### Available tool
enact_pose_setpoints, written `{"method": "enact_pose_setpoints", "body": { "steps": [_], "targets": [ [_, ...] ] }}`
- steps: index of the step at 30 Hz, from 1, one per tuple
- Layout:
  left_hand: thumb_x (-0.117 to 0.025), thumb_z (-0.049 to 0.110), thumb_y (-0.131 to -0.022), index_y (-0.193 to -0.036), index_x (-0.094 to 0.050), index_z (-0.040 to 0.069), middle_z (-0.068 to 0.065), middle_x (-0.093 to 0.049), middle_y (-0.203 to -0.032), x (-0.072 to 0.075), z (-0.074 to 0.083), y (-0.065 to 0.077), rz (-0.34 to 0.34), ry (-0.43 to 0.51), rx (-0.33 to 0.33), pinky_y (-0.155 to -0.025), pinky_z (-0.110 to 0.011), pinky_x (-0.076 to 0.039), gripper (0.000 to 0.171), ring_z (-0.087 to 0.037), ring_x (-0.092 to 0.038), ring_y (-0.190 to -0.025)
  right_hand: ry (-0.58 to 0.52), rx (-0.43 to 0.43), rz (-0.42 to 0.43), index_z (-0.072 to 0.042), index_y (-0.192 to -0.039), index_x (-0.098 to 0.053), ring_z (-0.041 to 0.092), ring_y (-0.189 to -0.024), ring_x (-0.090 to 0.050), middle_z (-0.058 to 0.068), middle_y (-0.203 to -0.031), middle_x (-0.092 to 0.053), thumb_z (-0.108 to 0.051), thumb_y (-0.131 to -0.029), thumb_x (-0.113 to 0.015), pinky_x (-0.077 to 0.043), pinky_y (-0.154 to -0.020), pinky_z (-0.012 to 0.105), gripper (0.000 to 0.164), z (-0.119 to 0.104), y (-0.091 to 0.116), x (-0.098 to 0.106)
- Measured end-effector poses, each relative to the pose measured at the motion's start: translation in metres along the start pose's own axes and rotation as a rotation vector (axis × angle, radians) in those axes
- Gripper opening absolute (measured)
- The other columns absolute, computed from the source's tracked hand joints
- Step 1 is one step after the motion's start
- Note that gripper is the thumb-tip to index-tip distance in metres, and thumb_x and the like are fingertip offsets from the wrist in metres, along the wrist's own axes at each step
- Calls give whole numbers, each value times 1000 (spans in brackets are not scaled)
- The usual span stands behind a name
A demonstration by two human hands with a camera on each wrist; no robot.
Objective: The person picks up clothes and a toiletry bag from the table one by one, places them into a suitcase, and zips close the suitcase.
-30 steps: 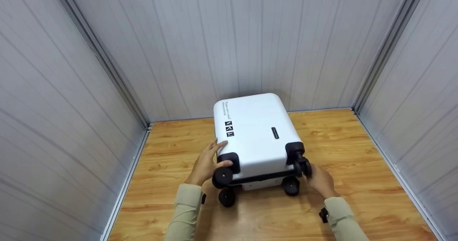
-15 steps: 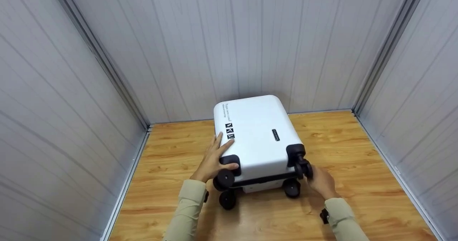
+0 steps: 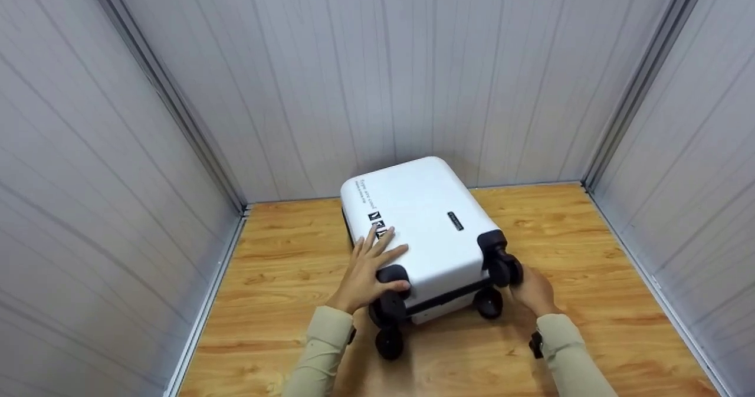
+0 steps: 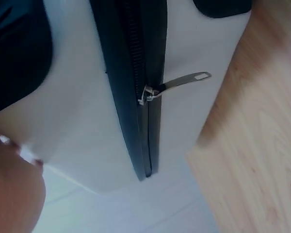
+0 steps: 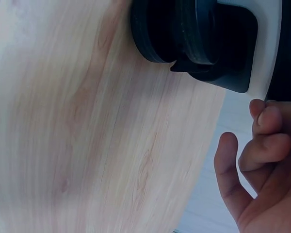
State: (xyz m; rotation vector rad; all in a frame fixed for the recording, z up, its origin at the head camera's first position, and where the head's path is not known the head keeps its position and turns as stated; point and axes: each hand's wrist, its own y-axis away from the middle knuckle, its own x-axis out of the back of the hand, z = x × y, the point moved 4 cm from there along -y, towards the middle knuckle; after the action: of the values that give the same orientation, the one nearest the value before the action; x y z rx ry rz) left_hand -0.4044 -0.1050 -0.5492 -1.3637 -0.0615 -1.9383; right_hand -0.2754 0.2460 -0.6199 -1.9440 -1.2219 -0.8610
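A white hard-shell suitcase (image 3: pixel 433 190) lies flat on the floor, its black wheels toward me. My left hand (image 3: pixel 365 276) spreads over its near left corner, straight fingers on the lid and thumb on the black corner guard (image 3: pixel 392 274). In the left wrist view, a metal zipper pull (image 4: pixel 186 80) sticks out sideways from the black zipper (image 4: pixel 131 48). My right hand (image 3: pixel 534 291) is at the right side behind a wheel (image 3: pixel 501 270). Its curled fingertips (image 5: pixel 269 119) meet at the zipper edge in the right wrist view; whatever lies between them is hidden.
Pale grey panel walls (image 3: pixel 377 78) stand at the back and on both sides. Wooden flooring (image 3: pixel 283 267) surrounds the suitcase. The lower wheels (image 3: pixel 389 343) sit close to the floor at the near end.
The suitcase has turned slightly, its near end shifting to the right and its far end to the left. My left hand has slid forward onto the lid and moved right with it.
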Motion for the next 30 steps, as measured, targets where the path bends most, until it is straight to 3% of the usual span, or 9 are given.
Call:
{"method": "enact_pose_setpoints", "body": {
  "steps": [6,10,20,27,30],
  "targets": [
    [-77,73,-68,-152,-49,37,2,-33,-168,-2,1,-5,-6,-68,9,-125,-64,-8,95,-34,-14,-160,-27,15,7,0,-100,-68,51,-93,-67,28,-99,-70,-9,-91,-62,-52,-77,64,14,-1,-2,-1],
    [-78,75,-65,-151,-50,36,3,-37,-166,-1,2,-6,28,-97,17,-121,-70,-12,99,-34,-21,-158,-21,20,25,2,-99,-68,51,-88,-67,29,-94,-70,-13,-91,-66,-52,-73,64,17,-2,-2,0],
    [-71,82,-64,-150,-50,40,7,-43,-162,-2,1,-4,71,-186,16,-116,-72,-21,98,-31,-30,-155,9,72,52,2,-93,-67,51,-82,-67,28,-87,-69,-3,-87,-64,-52,-69,64,9,0,0,-1],
    [-61,91,-66,-151,-48,42,10,-42,-162,-2,-2,-8,54,-198,8,-117,-70,-22,99,-29,-29,-155,19,101,43,1,-85,-66,48,-75,-66,25,-80,-68,-2,-88,-62,-51,-66,61,6,2,2,2],
    [-54,95,-66,-151,-48,42,9,-43,-162,-2,-3,-11,41,-198,-14,-117,-70,-24,100,-31,-31,-155,6,103,23,-1,-77,-62,43,-71,-65,21,-74,-66,0,-89,-60,-51,-64,58,12,6,4,3]
  ]
}}
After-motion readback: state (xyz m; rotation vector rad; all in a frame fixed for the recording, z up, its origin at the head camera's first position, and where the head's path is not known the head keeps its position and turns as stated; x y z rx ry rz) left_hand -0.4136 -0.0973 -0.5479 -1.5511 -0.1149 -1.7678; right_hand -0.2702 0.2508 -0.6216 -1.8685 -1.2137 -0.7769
